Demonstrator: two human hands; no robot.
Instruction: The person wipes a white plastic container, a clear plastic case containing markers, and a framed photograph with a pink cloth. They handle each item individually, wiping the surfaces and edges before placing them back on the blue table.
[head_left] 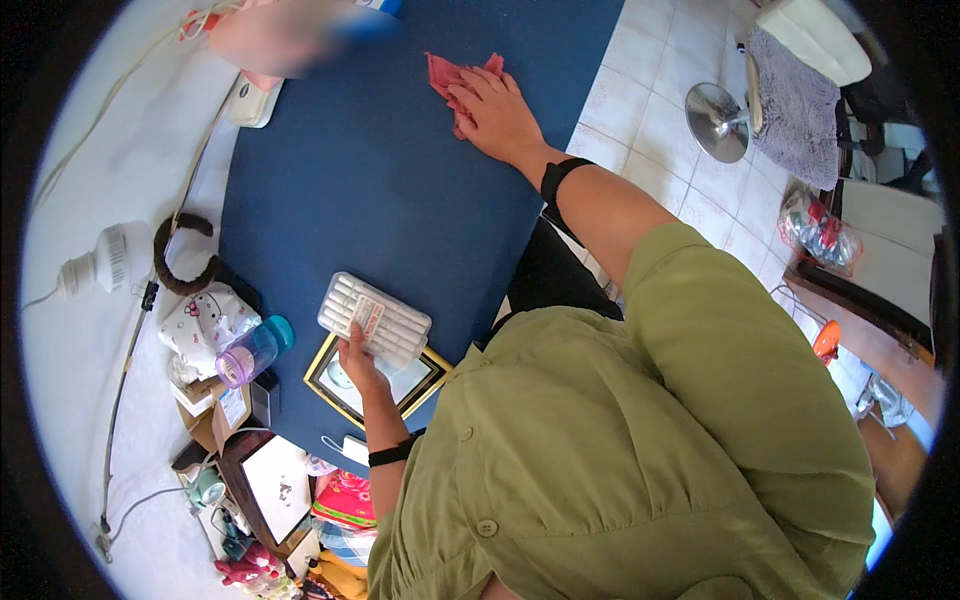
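Note:
My left hand (pixel 362 368) grips the near edge of a clear plastic case (pixel 376 318) filled with several white, pen-like sticks. Beneath the case and hand lies a gold-and-black picture frame (pixel 428 378), partly covered by them. Farther up the dark blue tabletop (pixel 370 180), my right hand (pixel 497 115) rests palm down on a crumpled red cloth (pixel 444 78). Its fingers are stretched out and slightly apart over the cloth, and the thumb is hard to see. A black band circles each wrist.
Along the wall side stand a purple-and-teal bottle (pixel 255 350), a white patterned bag (pixel 207 322), a brown fuzzy ring (pixel 165 262) and an open cardboard box (pixel 207 415). A white device (pixel 252 102) sits at the far left edge. A stool (pixel 795 105) stands on the tiled floor at right.

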